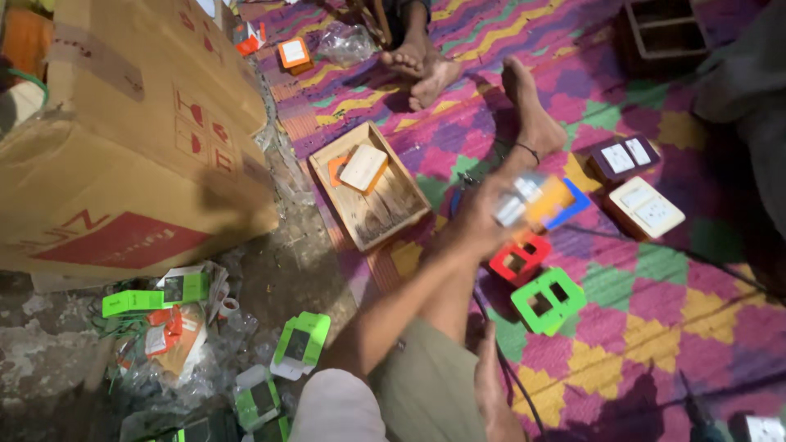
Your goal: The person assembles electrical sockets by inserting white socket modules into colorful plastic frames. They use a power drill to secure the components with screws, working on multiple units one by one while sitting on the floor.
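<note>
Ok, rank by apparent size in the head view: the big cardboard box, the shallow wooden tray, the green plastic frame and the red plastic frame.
1. Big brown cardboard box, by far the largest.
2. Shallow wooden tray.
3. Green plastic frame.
4. Red plastic frame, partly hidden by the arm, so it may only look smaller than the green one.

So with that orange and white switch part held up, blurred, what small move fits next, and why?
Probably lower it toward the mat. The left hand holds the switch part in the air above the red frame and green frame, and the blur hides its seating. The right hand rests by the knee, free to steady it.
</note>
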